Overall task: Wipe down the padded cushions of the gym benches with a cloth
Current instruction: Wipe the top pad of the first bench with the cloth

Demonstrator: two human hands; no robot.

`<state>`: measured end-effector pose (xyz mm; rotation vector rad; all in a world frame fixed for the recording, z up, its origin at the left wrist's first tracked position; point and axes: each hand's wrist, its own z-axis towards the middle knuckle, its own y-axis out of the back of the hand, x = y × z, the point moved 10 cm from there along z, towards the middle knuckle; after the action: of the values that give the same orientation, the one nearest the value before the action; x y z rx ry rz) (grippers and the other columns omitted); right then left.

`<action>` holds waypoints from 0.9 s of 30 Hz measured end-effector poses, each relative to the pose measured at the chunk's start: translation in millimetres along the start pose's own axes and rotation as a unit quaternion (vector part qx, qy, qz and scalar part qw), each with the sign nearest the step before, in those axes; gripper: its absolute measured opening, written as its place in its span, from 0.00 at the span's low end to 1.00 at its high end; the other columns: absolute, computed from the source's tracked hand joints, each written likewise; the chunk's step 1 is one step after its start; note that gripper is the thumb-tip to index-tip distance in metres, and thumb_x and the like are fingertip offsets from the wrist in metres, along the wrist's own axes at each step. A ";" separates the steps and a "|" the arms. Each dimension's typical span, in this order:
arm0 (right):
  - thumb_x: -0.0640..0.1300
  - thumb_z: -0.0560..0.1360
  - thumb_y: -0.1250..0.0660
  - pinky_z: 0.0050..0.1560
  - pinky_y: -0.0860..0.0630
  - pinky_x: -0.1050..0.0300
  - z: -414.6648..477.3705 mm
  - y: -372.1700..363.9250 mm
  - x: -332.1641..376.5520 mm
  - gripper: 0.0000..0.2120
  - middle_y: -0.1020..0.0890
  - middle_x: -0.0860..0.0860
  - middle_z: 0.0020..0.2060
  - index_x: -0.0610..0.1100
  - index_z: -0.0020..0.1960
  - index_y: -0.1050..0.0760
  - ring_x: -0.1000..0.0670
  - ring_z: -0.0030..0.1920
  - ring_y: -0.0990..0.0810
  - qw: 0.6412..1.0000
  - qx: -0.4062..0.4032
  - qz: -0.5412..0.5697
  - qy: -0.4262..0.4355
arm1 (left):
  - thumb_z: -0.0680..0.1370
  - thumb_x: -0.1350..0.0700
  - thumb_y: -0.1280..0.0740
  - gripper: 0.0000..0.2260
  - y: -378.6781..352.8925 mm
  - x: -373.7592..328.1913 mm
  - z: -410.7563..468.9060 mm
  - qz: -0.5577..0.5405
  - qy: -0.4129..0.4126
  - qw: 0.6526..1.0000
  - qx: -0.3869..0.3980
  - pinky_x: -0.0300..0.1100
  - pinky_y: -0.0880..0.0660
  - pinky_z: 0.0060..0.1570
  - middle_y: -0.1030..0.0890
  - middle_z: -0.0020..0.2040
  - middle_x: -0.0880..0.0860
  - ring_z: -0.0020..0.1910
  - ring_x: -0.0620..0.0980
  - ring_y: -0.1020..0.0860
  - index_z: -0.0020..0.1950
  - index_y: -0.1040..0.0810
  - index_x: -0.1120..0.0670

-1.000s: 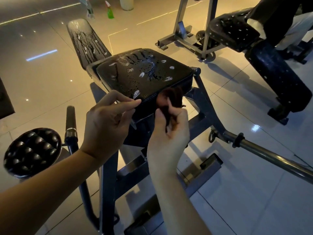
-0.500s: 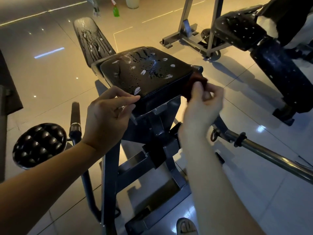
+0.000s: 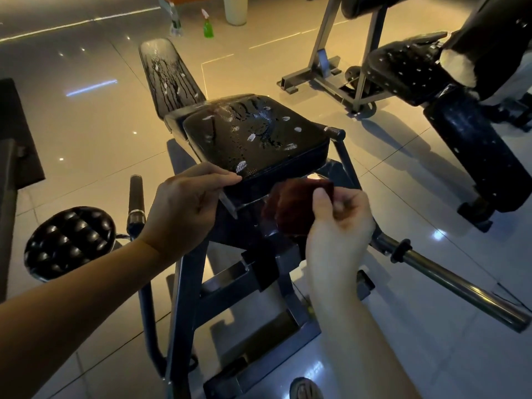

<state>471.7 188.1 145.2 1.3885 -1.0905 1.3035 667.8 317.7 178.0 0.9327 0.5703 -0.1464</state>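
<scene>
My right hand point(image 3: 339, 226) pinches the cloth point(image 3: 290, 208) just below the front edge of the seat point(image 3: 259, 139); my left hand point(image 3: 184, 203) rests straight-fingered at its front left corner. Foam point(image 3: 241, 167) dots the seat, unwiped, I judge; next, lift the cloth onto it.

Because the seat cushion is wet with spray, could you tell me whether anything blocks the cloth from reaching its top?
Nothing visible does. The cloth, pinched in the right hand, hangs just below the front edge of the seat cushion; the left hand touches its near-left corner.
</scene>
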 end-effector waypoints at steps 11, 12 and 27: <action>0.37 0.81 0.34 0.57 0.19 0.61 -83.4 -86.6 -4.4 0.08 0.19 0.55 0.58 0.48 0.57 0.28 0.60 0.62 0.21 0.997 0.032 -0.004 0.071 | 0.82 0.59 0.46 0.19 -2.9 25.0 -11.0 -0.065 0.034 0.993 0.093 0.41 0.22 0.44 0.17 0.60 0.51 0.45 0.43 0.19 0.68 0.24 0.45; 0.38 0.81 0.34 0.53 0.19 0.63 -89.9 -90.7 -4.0 0.07 0.20 0.59 0.54 0.48 0.56 0.28 0.63 0.58 0.21 0.995 0.068 -0.023 0.069 | 0.83 0.59 0.46 0.18 -1.8 24.8 -10.1 -0.071 0.032 0.992 0.103 0.42 0.22 0.44 0.17 0.60 0.51 0.46 0.43 0.18 0.67 0.25 0.45; 0.40 0.83 0.35 0.48 0.23 0.69 -76.0 -78.0 6.5 0.08 0.23 0.61 0.53 0.52 0.55 0.29 0.58 0.55 0.21 0.999 -0.030 -0.025 -0.023 | 0.85 0.61 0.45 0.12 -3.8 28.1 4.0 -0.039 0.041 0.975 0.217 0.32 0.38 0.34 0.17 0.60 0.50 0.32 0.34 0.27 0.62 0.29 0.46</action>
<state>533.9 277.6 150.0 1.3980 -1.1113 1.1988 691.8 315.7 162.4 1.3455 0.6656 -0.3134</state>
